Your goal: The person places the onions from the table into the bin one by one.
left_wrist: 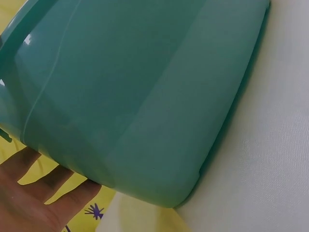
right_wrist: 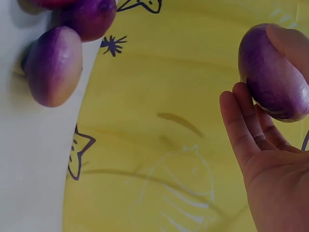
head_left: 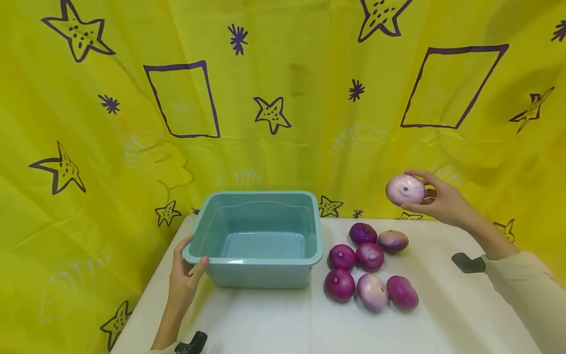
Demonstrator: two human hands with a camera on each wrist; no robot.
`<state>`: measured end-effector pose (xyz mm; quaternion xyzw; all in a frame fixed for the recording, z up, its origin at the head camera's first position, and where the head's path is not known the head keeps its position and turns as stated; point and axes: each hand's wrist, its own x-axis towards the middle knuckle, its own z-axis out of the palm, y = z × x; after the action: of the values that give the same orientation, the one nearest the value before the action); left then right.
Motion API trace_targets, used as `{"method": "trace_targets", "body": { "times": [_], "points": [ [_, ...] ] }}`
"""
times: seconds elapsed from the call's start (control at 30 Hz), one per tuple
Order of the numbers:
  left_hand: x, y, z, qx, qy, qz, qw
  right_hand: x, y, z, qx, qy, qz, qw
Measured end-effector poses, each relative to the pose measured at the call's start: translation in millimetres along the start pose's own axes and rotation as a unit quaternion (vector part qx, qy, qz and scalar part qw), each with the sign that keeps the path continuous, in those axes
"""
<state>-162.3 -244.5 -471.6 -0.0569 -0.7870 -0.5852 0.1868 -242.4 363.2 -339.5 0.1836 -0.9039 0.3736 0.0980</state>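
A pale purple and white onion point(head_left: 404, 190) is held up above the table's far right by my right hand point(head_left: 444, 199), pinched between thumb and fingers. The same onion point(right_wrist: 275, 72) shows darker purple in the right wrist view. My left hand point(head_left: 184, 275) grips the front left corner of a teal plastic basin point(head_left: 261, 275), with the thumb at the front rim and fingers along the left side. In the left wrist view, fingers point(left_wrist: 72, 200) lie against the basin's wall point(left_wrist: 145, 106). Nothing lies inside the basin.
Several purple onions point(head_left: 370, 256) lie grouped on the white-covered table point(head_left: 274, 319), right of the basin. A yellow curtain point(head_left: 300, 162) with dark star drawings hangs behind the table and along its left side.
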Motion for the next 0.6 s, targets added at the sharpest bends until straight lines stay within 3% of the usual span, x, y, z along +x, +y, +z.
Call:
{"method": "trace_targets", "body": {
  "times": [0.6],
  "points": [
    [-2.9,-0.5,0.8,0.034,0.014,-0.02,0.9991,14,-11,4,-0.026,-0.002,0.0,1.0]
  ]
}}
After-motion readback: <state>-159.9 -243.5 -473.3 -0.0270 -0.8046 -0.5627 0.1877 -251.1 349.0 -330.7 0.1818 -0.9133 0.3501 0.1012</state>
